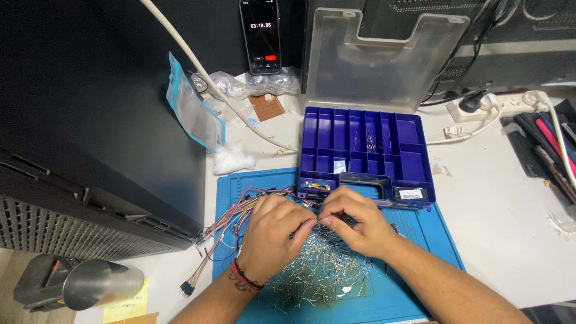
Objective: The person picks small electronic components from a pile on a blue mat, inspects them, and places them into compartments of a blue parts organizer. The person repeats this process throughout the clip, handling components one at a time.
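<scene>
Left hand [273,231] and right hand [354,225] pinch resistors above the large loose pile [321,270]; purple organizer box [366,150], upper centre, holds few.

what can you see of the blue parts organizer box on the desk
The organizer box is deep blue plastic, split into many small rectangular compartments with a carry-handle cutout at its near edge. Its clear lid stands open, leaning back against the dark equipment behind. Most compartments look empty; a few hold small components, and one near the front left holds a small circuit board. The box sits on the white desk, its front edge overlapping the blue work mat, just beyond the two hands.
</scene>
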